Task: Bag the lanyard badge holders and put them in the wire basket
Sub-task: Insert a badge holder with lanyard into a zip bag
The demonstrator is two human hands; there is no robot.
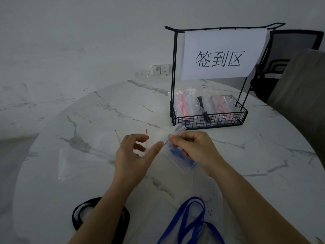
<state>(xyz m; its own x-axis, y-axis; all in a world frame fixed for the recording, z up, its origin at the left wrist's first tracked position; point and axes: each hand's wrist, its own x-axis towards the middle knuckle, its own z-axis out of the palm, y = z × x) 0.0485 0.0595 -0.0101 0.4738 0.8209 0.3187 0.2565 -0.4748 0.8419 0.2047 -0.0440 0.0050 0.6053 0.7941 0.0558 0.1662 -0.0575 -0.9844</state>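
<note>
Head view: both hands [135,152] [195,148] pinch a clear zip bag [177,155] between fingertips.

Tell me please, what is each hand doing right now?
Left hand: pinching the clear bag at its red seal.
Right hand: closed on the same bag.

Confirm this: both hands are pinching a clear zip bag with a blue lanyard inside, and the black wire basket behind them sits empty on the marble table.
Not empty. The head view shows the black wire basket already holding several filled clear bags with pink and black lanyards. The rest stands: left hand and right hand pinch the clear zip bag with blue inside, on the marble table.
</note>
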